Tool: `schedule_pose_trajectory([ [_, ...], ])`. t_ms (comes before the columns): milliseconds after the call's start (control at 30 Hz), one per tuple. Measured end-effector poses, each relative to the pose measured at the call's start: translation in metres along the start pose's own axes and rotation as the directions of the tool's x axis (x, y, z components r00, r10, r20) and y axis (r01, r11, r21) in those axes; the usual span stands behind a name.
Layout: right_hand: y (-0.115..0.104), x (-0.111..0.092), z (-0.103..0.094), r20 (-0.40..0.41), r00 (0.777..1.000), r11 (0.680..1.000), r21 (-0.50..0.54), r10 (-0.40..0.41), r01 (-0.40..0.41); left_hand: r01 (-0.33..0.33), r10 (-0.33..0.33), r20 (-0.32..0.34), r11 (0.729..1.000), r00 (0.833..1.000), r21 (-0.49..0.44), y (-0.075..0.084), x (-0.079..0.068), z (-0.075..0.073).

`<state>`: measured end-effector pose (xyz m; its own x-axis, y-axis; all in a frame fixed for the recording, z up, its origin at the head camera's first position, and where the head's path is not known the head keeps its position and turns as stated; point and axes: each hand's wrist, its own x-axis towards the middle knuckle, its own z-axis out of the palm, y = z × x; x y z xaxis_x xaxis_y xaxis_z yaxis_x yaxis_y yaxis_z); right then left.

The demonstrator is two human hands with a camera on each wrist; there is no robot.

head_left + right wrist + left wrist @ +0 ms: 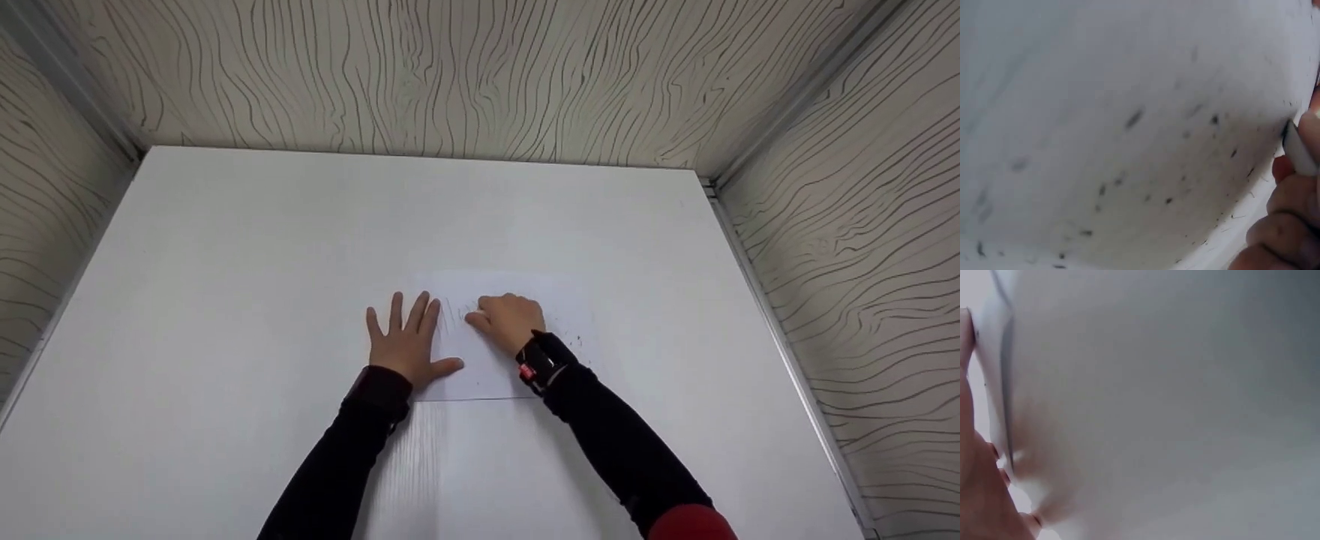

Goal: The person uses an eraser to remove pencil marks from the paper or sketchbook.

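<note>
A white sheet of paper (491, 379) lies on the white table, with faint pencil lines (448, 313) between the two hands. My left hand (405, 349) rests flat along the sheet's left side, fingers spread and thumb on the paper. In my right hand (512, 321), curled fingers grip a small white eraser (1300, 149) whose tip is smudged dark. That tip meets the paper at the right of the pencil lines. Dark eraser crumbs (1134, 118) are scattered over the sheet in the right wrist view. Only part of the left hand (985, 495) shows in its wrist view.
The white tabletop (262, 247) extends around the sheet on all sides. Wood-grain patterned panels (420, 75) stand behind it and at both sides. A metal-edged strip (795, 375) runs along the table's right side.
</note>
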<state>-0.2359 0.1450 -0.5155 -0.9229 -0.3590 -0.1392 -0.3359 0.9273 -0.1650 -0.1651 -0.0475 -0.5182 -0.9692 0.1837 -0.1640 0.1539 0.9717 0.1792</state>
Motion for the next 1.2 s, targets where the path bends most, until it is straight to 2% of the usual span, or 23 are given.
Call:
schedule_pose_trajectory([
  [100, 0.01, 0.001, -0.005, -0.036, 0.992, 0.993, -0.02, 0.119, -0.12, 0.004, -0.004, -0.002, 1.0, 1.0, 0.009, 0.0, 0.001, 0.001],
  [200, 0.026, 0.001, -0.005, -0.064, 0.981, 0.982, -0.036, 0.183, -0.185, 0.016, -0.017, 0.017, 0.999, 1.0, 0.027, 0.0, 0.001, 0.006],
  [400, 0.038, -0.008, -0.002, -0.086, 0.978, 0.982, 0.026, 0.19, -0.188, 0.015, -0.016, 0.036, 0.999, 0.999, 0.04, 0.003, 0.003, 0.012],
  [567, 0.031, -0.013, -0.004, -0.144, 0.972, 0.982, 0.058, 0.184, -0.178, -0.009, 0.009, -0.009, 1.0, 1.0, -0.002, 0.002, 0.005, 0.01],
  [700, 0.018, -0.017, -0.007, -0.129, 0.98, 0.987, 0.087, 0.149, -0.138, -0.034, 0.031, -0.08, 0.999, 0.996, -0.031, -0.004, -0.001, 0.003],
  [800, 0.01, -0.018, -0.007, -0.106, 0.985, 0.988, 0.094, 0.133, -0.123, -0.09, 0.078, -0.189, 0.994, 0.979, -0.055, -0.009, -0.008, -0.002],
  [933, -0.003, -0.019, -0.004, -0.106, 0.99, 0.99, 0.115, 0.096, -0.084, -0.186, 0.159, -0.314, 0.981, 0.936, -0.058, -0.01, -0.018, -0.004],
  [1033, -0.016, -0.018, 0.002, -0.111, 0.992, 0.993, 0.115, 0.053, -0.041, -0.232, 0.2, -0.354, 0.971, 0.914, -0.05, -0.008, -0.023, 0.0],
  [1100, -0.023, -0.018, 0.007, -0.112, 0.993, 0.995, 0.1, 0.032, -0.021, -0.244, 0.209, -0.372, 0.969, 0.904, -0.048, -0.006, -0.026, 0.005],
  [1200, -0.019, -0.019, 0.01, -0.113, 0.993, 0.998, 0.068, 0.025, -0.017, -0.229, 0.196, -0.373, 0.972, 0.907, -0.046, -0.003, -0.031, 0.01],
])
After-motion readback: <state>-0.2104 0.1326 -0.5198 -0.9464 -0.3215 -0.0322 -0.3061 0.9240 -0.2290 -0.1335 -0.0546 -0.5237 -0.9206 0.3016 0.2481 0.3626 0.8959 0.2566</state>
